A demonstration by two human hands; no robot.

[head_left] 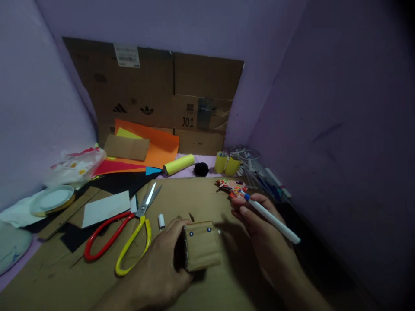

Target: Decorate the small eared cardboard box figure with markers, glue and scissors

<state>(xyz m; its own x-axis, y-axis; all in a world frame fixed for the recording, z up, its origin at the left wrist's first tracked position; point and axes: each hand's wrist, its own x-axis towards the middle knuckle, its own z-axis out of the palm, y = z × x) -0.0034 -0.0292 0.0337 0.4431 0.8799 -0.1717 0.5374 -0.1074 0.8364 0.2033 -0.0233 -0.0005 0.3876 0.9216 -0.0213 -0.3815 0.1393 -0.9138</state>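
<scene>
My left hand [162, 263] is wrapped round a small brown cardboard piece [201, 247] with two dark dots near its top edge, held just above the cardboard sheet [65, 276] that covers the floor. My right hand [259, 224] grips a white pen with a blue tip [270, 218], its tip pointing up and left, a little to the right of the cardboard piece. A white pen cap [161, 221] lies on the sheet just left of my left hand.
Scissors with red and yellow handles [129, 233] lie left. A patterned paper scrap [232, 187], yellow rolls [179, 164], yellow cups [227, 165], coloured paper sheets [155, 149], a tape roll [53, 199] and pens [269, 181] lie further back. A flattened box [152, 86] leans on the wall.
</scene>
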